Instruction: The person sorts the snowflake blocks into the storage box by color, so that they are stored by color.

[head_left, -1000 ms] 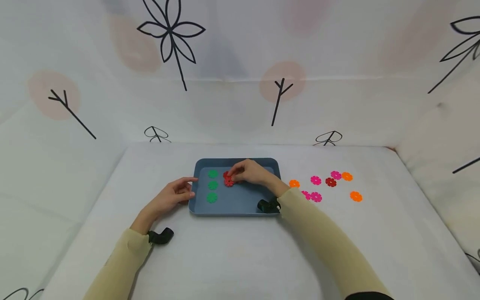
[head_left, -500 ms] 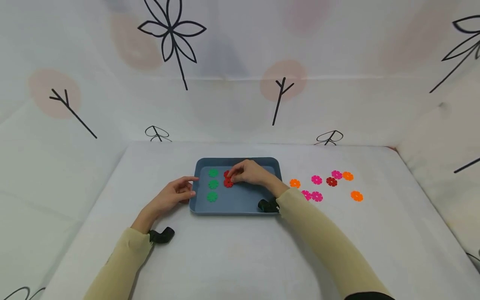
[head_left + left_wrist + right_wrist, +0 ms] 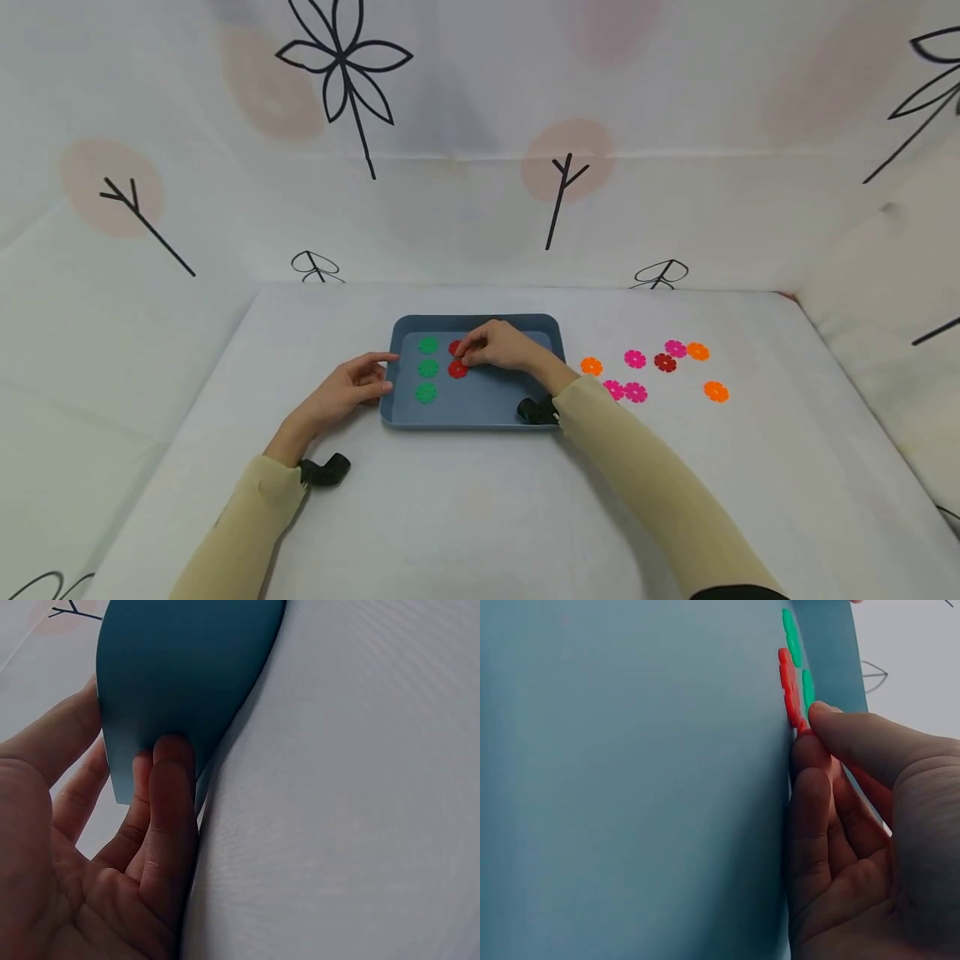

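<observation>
On the white table (image 3: pixel 480 517), a blue tray (image 3: pixel 480 408) is held at its left end by the left hand (image 3: pixel 348 390), the rim being caught between its fingers. Near the middle of the tray, a far red flower (image 3: pixel 453 347) and a near red flower (image 3: pixel 457 370) are laid in a column. A red edge is pinched between the thumb and fingertip of the right hand (image 3: pixel 501 346); which flower is gripped cannot be told, as the far one is partly covered. Just to their left, three green flowers (image 3: pixel 428 368) are lined up in another column. To the right of the tray, three orange flowers (image 3: pixel 716 392), four pink flowers (image 3: pixel 635 359) and a dark red flower (image 3: pixel 665 362) are scattered. Both arms are covered by pale yellow sleeves (image 3: pixel 637 467).
</observation>
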A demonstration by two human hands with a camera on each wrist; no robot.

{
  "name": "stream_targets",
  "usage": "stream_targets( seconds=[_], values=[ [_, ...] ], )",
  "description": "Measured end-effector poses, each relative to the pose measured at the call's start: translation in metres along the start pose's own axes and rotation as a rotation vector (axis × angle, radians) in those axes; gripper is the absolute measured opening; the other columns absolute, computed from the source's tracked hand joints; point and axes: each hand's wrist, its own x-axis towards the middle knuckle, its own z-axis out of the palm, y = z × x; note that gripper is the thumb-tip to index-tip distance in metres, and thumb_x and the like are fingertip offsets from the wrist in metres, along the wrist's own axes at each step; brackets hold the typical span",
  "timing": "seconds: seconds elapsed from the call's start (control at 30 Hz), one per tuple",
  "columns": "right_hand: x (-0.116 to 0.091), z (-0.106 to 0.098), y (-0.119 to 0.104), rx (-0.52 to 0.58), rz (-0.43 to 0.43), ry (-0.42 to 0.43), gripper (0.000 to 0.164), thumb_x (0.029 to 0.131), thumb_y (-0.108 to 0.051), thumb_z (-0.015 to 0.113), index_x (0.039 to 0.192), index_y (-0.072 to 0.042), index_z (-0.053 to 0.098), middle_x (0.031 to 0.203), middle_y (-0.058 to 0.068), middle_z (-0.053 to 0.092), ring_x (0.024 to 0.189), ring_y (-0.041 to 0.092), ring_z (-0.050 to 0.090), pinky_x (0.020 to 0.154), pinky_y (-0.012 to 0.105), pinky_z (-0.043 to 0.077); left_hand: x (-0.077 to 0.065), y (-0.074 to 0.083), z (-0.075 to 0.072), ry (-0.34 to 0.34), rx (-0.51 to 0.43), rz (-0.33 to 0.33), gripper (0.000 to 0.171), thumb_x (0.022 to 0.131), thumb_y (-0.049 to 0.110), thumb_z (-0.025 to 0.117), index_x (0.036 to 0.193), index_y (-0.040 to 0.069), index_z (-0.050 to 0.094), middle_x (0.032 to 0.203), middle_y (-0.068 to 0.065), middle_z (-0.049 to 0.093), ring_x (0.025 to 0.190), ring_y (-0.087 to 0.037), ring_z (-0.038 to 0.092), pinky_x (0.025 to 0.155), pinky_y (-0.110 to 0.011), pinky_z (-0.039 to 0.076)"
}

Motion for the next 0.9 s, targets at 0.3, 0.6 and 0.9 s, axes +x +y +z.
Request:
stream_targets(
  seconds=[0.3,0.6,0.9],
  values=[
    [-0.001,-0.003,0.001,0.059,0.003,-0.015,0.014,0.090,-0.011,0.075,0.103,-0.009,0.077,0.092,-0.001,0.073,0.083,0.016,0.062,0.077,0.029,0.048,0.000,0.000,0.000,0.002,0.002,0.001,0.052,0.097,0.024,0.068,0.143,0.010,0.050,0.103,-0.014,0.055,0.082,-0.020,0.055,0.072,-0.028,0.050],
    [-0.006,-0.018,-0.007,0.074,0.025,-0.001,0.018,0.093,-0.014,0.072,0.109,-0.009,0.076,0.099,0.001,0.070,0.087,0.021,0.059,0.078,0.031,0.047,0.000,0.002,-0.001,0.003,-0.012,-0.008,0.053,0.097,0.024,0.069,0.144,0.010,0.050,0.103,-0.014,0.055,0.083,-0.021,0.056,0.073,-0.029,0.051],
    [-0.016,-0.037,-0.007,0.074,0.032,0.046,0.025,0.093,-0.013,0.071,0.117,-0.004,0.073,0.112,0.008,0.071,0.095,0.020,0.062,0.083,0.034,0.049,-0.002,0.004,0.000,0.004,-0.024,-0.017,0.053,0.097,0.025,0.069,0.144,0.009,0.050,0.106,-0.013,0.055,0.083,-0.020,0.057,0.073,-0.029,0.052]
  ],
)
